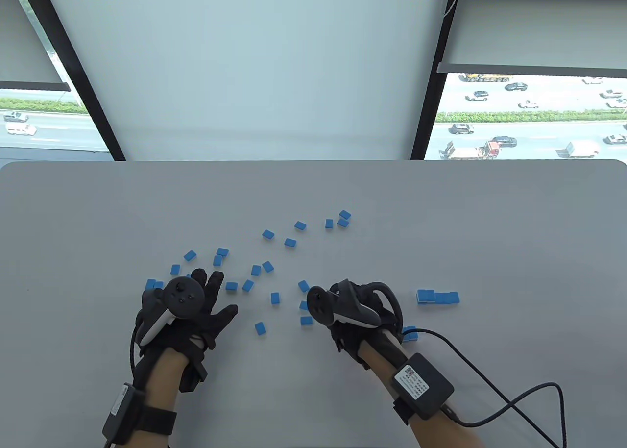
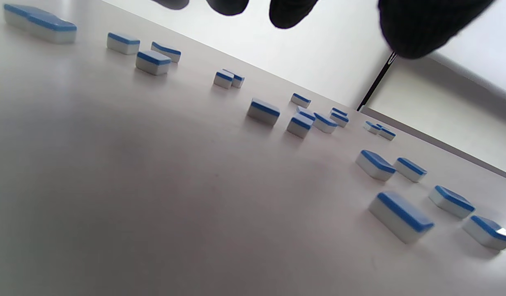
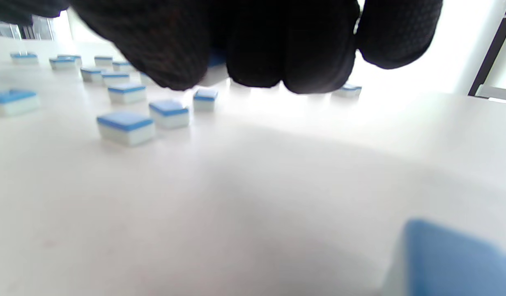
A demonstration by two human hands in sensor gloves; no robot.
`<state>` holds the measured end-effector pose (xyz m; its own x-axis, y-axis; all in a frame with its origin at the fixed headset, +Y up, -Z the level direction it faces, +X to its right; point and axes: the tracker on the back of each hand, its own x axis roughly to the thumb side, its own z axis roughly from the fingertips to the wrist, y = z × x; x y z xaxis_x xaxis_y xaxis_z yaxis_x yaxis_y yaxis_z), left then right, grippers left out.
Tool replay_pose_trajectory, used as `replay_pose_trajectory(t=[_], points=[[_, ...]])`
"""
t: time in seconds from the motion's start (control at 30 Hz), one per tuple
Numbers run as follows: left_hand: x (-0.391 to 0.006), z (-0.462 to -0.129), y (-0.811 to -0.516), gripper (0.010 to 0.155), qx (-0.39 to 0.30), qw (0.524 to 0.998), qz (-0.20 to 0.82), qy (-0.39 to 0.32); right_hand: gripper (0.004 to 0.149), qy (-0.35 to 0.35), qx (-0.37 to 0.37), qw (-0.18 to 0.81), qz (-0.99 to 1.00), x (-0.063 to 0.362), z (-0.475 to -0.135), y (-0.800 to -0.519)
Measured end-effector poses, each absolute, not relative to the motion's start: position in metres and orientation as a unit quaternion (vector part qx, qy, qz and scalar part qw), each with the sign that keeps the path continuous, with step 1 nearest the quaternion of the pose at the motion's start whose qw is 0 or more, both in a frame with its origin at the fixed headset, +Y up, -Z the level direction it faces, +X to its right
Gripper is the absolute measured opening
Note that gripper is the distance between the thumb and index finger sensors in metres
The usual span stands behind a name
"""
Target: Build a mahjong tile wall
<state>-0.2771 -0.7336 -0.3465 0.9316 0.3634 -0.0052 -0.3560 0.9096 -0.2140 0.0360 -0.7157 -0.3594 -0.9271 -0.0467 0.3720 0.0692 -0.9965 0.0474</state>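
- Table view: the left hand (image 1: 188, 308) lies flat with fingers spread and relaxed, holding nothing, among the scattered mahjong tiles (image 1: 259, 271) on the grey surface (image 1: 98, 212). The right hand (image 1: 350, 311) is curled palm-down over tiles near the middle. The started wall row (image 1: 437, 297), a few tiles touching end to end, sits to its right, well apart from the loose scatter.
- Left wrist view: bare fingertips (image 2: 292, 12) hang above the surface, touching no tile. All tiles lie blue side up, and the started row shows at the far corner (image 2: 39, 24).
- Right wrist view: the curled fingers (image 3: 257, 49) seem to pinch a tile (image 3: 214, 70), though blur leaves the grip uncertain.
- Judgement: carry this tile to the row's open end, keep it blue side up, and butt it flush without nudging the neighbours out of line.
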Motion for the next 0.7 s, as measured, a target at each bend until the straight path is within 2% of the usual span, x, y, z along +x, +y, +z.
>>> replay_pose_trajectory(t=[0.2, 0.4, 0.57, 0.7], points=[[-0.277, -0.347, -0.733, 0.083, -0.107, 0.977, 0.184, -0.016, 0.058, 0.042, -0.167, -0.002, -0.985, 0.09, -0.367, -0.676], [-0.278, -0.347, -0.733, 0.083, -0.104, 0.977, 0.186, -0.014, 0.057, 0.081, -0.11, -0.005, -0.991, 0.157, -0.369, -0.655], [-0.278, -0.346, -0.732, 0.083, -0.103, 0.977, 0.186, -0.014, 0.057, 0.087, -0.048, 0.006, -0.995, 0.208, -0.367, -0.662], [-0.278, -0.347, -0.733, 0.083, -0.105, 0.977, 0.185, -0.015, 0.057, 0.04, 0.002, 0.0, -0.999, 0.244, -0.37, -0.692]])
